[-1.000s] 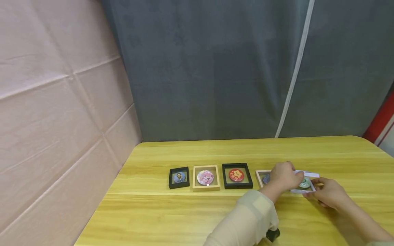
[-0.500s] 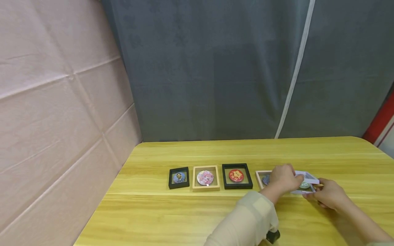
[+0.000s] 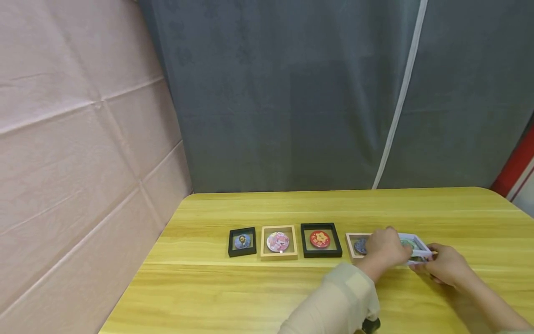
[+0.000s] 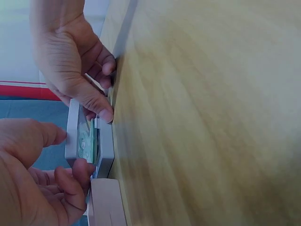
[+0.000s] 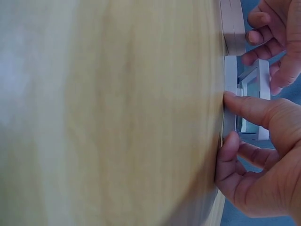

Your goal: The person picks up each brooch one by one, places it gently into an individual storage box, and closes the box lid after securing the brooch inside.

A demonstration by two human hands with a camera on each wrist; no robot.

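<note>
A white display frame in two halves stands at the right of the row. My left hand [image 3: 385, 247] pinches its upper half [image 4: 72, 134], tilted over the lower half [image 4: 107, 141]. Between the halves shows a round green badge [image 4: 85, 145], behind clear film. My right hand [image 3: 448, 263] grips the lower half at its right end, with the thumb on its near side, close on the table. In the right wrist view a wedge-shaped gap separates the halves, wider at the left hand's end. The left hand covers part of the frame in the head view.
Just left stands a pale pink frame with a dark blue badge [image 3: 360, 246], partly behind the left hand. Further left are a black frame [image 3: 322, 253] with a red badge, a beige frame [image 3: 279, 256] and a small black frame [image 3: 243, 253]. All sit on the wooden table [image 3: 233, 297].
The white upper half in my left hand has come forward and down over the green badge and the lower half. My right hand has stayed almost in place.
</note>
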